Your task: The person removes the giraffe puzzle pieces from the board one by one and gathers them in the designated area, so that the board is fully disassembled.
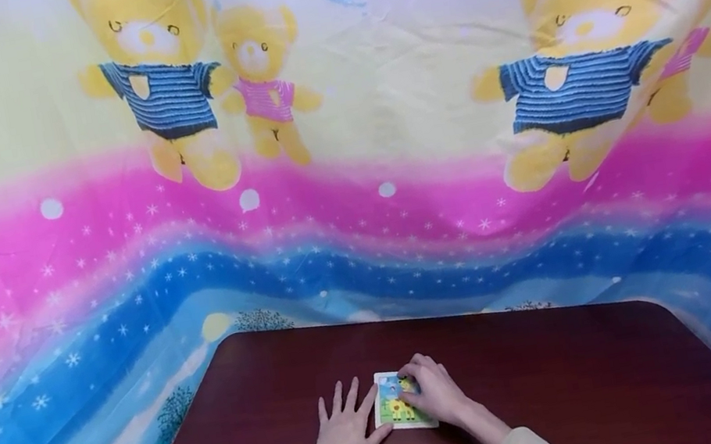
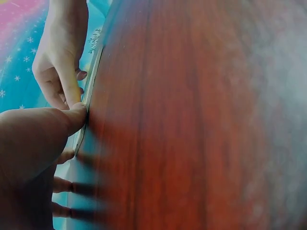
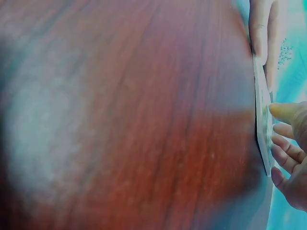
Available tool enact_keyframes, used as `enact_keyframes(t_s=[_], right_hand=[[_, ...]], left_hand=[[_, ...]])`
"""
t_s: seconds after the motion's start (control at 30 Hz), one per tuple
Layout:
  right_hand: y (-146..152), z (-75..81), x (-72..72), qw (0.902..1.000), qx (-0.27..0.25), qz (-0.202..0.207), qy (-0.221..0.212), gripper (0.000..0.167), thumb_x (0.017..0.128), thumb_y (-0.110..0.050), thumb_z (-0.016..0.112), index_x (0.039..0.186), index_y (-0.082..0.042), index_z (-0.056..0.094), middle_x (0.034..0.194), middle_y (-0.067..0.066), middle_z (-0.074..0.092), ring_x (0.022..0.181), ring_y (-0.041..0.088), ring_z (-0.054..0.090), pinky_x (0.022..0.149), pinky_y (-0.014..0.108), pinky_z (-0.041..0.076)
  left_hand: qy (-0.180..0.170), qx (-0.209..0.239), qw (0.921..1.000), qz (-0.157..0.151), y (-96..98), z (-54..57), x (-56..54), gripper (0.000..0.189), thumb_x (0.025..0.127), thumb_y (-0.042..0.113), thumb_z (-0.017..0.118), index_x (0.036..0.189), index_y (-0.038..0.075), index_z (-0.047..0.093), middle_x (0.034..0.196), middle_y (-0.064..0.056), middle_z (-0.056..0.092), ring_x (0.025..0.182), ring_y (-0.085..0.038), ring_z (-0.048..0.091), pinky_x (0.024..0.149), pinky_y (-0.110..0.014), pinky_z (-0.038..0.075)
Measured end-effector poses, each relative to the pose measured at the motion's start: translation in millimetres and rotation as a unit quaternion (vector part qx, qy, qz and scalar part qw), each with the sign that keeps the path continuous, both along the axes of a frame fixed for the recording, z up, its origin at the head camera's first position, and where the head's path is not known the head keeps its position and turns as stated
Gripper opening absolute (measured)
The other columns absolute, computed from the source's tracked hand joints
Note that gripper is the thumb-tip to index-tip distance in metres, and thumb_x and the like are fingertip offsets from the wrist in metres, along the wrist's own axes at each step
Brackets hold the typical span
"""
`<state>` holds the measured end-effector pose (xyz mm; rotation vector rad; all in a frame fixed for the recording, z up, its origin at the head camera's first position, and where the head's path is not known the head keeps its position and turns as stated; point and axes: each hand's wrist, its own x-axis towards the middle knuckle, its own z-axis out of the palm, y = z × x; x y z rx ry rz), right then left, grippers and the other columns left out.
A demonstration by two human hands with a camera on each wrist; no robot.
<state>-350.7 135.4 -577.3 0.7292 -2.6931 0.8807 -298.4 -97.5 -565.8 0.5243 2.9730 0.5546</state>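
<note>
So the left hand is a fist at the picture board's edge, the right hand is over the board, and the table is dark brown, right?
Not quite: the left hand isn't a fist; the head view shows its fingers spread at the edge of the picture board. The right hand is over the board, and the table is dark brown.

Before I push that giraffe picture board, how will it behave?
The giraffe picture board will probably feel stiff: its edge shows some thickness in the right wrist view. Lying flat on the table, it seems unlikely to roll or tip. The table's glossy sheen suggests it may slide.
</note>
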Motion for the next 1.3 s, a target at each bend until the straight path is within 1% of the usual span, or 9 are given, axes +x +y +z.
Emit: enact_keyframes(t_s=[0.17, 0.27, 0.3, 0.43, 0.53, 0.63, 0.77, 0.93, 1.3], right_hand=[[4.9, -37.1, -31.4, 0.9984, -0.014, 0.015, 0.052, 0.033, 0.100, -0.037, 0.083, 0.118, -0.009, 0.079, 0.102, 0.001, 0.064, 0.090, 0.013, 0.053, 0.071, 0.034, 0.036], [4.9, -45.3, -41.2, 0.9980, -0.012, 0.017, 0.060, 0.033, 0.101, -0.039, 0.081, 0.118, -0.010, 0.079, 0.102, 0.001, 0.064, 0.090, 0.013, 0.053, 0.071, 0.032, 0.037], [4.1, -42.9, -40.4, 0.9979, -0.009, 0.017, 0.061, 0.033, 0.101, -0.038, 0.080, 0.118, -0.009, 0.079, 0.103, 0.002, 0.064, 0.090, 0.014, 0.052, 0.070, 0.033, 0.037], [-4.3, -14.0, -24.0, 0.9992, -0.010, 0.009, 0.038, 0.029, 0.099, -0.028, 0.083, 0.114, -0.004, 0.077, 0.103, 0.006, 0.065, 0.092, 0.019, 0.054, 0.073, 0.038, 0.041], [-12.7, 8.2, -9.8, 0.9999, -0.008, -0.009, 0.004, 0.026, 0.096, -0.022, 0.086, 0.109, -0.002, 0.076, 0.106, 0.007, 0.066, 0.097, 0.023, 0.056, 0.079, 0.039, 0.045], [-18.6, 15.4, -3.7, 0.9996, 0.003, -0.026, -0.013, 0.023, 0.095, -0.019, 0.086, 0.107, -0.003, 0.075, 0.110, 0.007, 0.065, 0.100, 0.023, 0.057, 0.083, 0.040, 0.046], [-23.5, 16.3, 0.6, 0.9989, 0.015, -0.041, -0.016, 0.023, 0.095, -0.015, 0.085, 0.111, -0.001, 0.075, 0.114, 0.009, 0.064, 0.102, 0.022, 0.057, 0.086, 0.042, 0.047], [-25.6, 13.0, 3.6, 0.9987, 0.020, -0.046, -0.002, 0.023, 0.097, -0.014, 0.083, 0.114, -0.001, 0.076, 0.116, 0.011, 0.066, 0.104, 0.024, 0.058, 0.086, 0.045, 0.049], [-31.5, -2.9, 5.5, 0.9964, 0.013, -0.076, 0.034, 0.021, 0.098, -0.016, 0.082, 0.113, -0.004, 0.074, 0.111, 0.007, 0.064, 0.101, 0.022, 0.057, 0.082, 0.038, 0.043]], left_hand=[[0.003, -0.001, 1.0000, 0.001, 0.9, 4.3, -2.0, 0.076, 0.107, 0.062, 0.061, 0.169, 0.022, 0.046, 0.179, -0.022, 0.034, 0.166, -0.055, 0.026, 0.126, -0.086, 0.022], [0.010, 0.000, 0.9999, 0.002, 2.5, 6.1, -3.3, 0.076, 0.106, 0.062, 0.061, 0.169, 0.022, 0.046, 0.178, -0.022, 0.035, 0.166, -0.055, 0.027, 0.126, -0.086, 0.022], [0.012, -0.001, 0.9999, 0.002, 2.9, 6.1, -3.7, 0.076, 0.106, 0.062, 0.061, 0.169, 0.022, 0.046, 0.179, -0.022, 0.035, 0.166, -0.055, 0.027, 0.126, -0.086, 0.023], [0.023, -0.003, 0.9997, 0.004, 3.6, 6.8, -5.1, 0.075, 0.106, 0.062, 0.061, 0.168, 0.022, 0.048, 0.178, -0.022, 0.036, 0.166, -0.055, 0.028, 0.126, -0.086, 0.024], [0.022, -0.003, 0.9997, 0.007, 3.1, 7.3, -5.0, 0.075, 0.106, 0.062, 0.061, 0.168, 0.021, 0.048, 0.178, -0.022, 0.036, 0.166, -0.054, 0.028, 0.126, -0.085, 0.024], [0.020, -0.003, 0.9997, 0.009, 2.6, 6.5, -4.6, 0.075, 0.106, 0.062, 0.061, 0.168, 0.021, 0.048, 0.178, -0.022, 0.036, 0.166, -0.054, 0.028, 0.126, -0.085, 0.023], [0.022, -0.001, 0.9997, 0.012, 2.2, 4.6, -4.3, 0.075, 0.106, 0.062, 0.061, 0.168, 0.021, 0.048, 0.178, -0.022, 0.037, 0.166, -0.054, 0.028, 0.126, -0.085, 0.023], [0.022, 0.000, 0.9997, 0.013, 1.8, 4.4, -2.2, 0.075, 0.106, 0.062, 0.061, 0.168, 0.022, 0.047, 0.178, -0.022, 0.036, 0.166, -0.054, 0.027, 0.126, -0.086, 0.022], [0.019, -0.005, 0.9997, 0.012, 2.2, -2.0, 0.1, 0.075, 0.106, 0.063, 0.060, 0.168, 0.022, 0.048, 0.178, -0.021, 0.036, 0.166, -0.054, 0.028, 0.125, -0.086, 0.023]])
